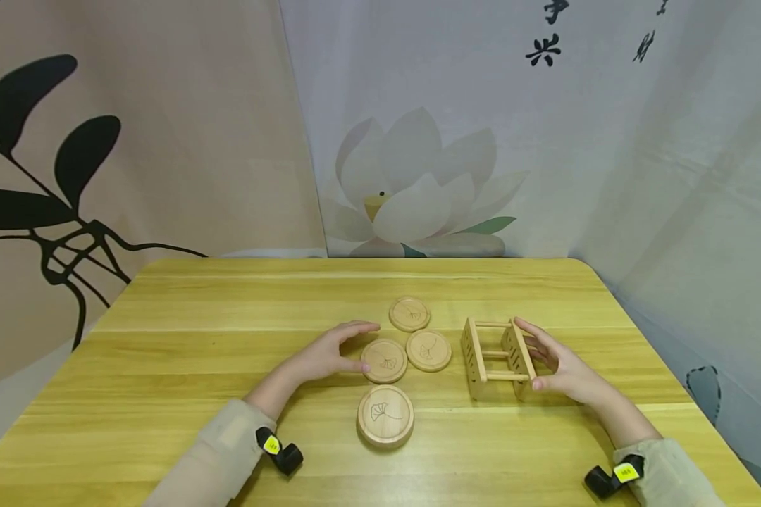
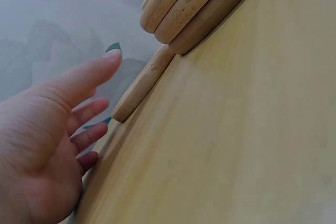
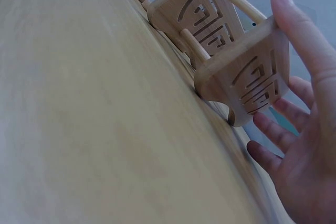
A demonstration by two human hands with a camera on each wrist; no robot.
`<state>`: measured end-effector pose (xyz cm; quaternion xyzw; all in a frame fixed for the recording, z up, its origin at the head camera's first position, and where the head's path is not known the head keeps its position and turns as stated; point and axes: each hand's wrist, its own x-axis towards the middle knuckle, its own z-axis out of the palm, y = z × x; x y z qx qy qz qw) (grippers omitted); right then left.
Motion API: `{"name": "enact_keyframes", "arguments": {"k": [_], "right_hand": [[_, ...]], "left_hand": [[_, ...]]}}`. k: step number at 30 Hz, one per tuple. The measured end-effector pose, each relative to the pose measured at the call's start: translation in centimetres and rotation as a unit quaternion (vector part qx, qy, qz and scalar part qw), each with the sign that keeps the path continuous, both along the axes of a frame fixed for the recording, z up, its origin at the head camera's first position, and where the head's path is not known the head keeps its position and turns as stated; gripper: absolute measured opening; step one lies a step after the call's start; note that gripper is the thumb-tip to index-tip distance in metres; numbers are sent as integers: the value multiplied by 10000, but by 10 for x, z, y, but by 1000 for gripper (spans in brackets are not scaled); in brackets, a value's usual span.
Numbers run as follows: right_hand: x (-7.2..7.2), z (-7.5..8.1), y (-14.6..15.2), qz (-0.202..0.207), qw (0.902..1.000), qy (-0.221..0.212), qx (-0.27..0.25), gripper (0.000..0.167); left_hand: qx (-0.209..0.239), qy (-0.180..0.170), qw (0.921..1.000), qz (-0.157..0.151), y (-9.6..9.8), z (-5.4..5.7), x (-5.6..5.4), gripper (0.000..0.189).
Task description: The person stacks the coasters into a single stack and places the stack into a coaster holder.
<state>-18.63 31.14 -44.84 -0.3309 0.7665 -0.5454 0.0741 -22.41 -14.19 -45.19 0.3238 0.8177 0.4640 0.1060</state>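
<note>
Several round wooden coasters engraved with a leaf lie mid-table. The nearest one (image 1: 385, 414) tops a stack, whose layered edges (image 2: 202, 9) appear in the left wrist view. My left hand (image 1: 330, 352) reaches beside the left coaster (image 1: 384, 361), fingers spread and thumb tip by its rim; the left wrist view shows no grip. Right of the coasters stands an upright wooden rack (image 1: 496, 355), two slotted side panels joined by dowels. My right hand (image 1: 564, 366) rests against its right panel (image 3: 257, 74), thumb at one edge and fingers loosely extended along the outer face.
Two more coasters lie flat, one in the middle (image 1: 428, 350) and one farther back (image 1: 409, 313). The wooden table (image 1: 228, 303) ends at a printed cloth backdrop (image 1: 228, 141) behind and to the right.
</note>
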Motion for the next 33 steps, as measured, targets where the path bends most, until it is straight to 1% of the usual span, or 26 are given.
{"name": "enact_keyframes", "arguments": {"k": [5,15,22,29,33], "right_hand": [[-1,-1,0,24,10000,4,-17,91],[-1,0,-1,-9,10000,-10,-5,91],[2,3,-2,-55,10000,-19,12,90],[4,7,-5,-12,10000,15,-53,90],[2,4,-3,-44,10000,-2,-23,90]], "left_hand": [[-149,53,9996,-219,0,0,-3,75],[-650,43,9972,-361,1,4,-6,80],[-747,190,9958,-486,2,5,-6,79],[-893,182,9947,-468,3,6,-7,79],[-1000,127,9938,-463,3,7,-7,80]]}}
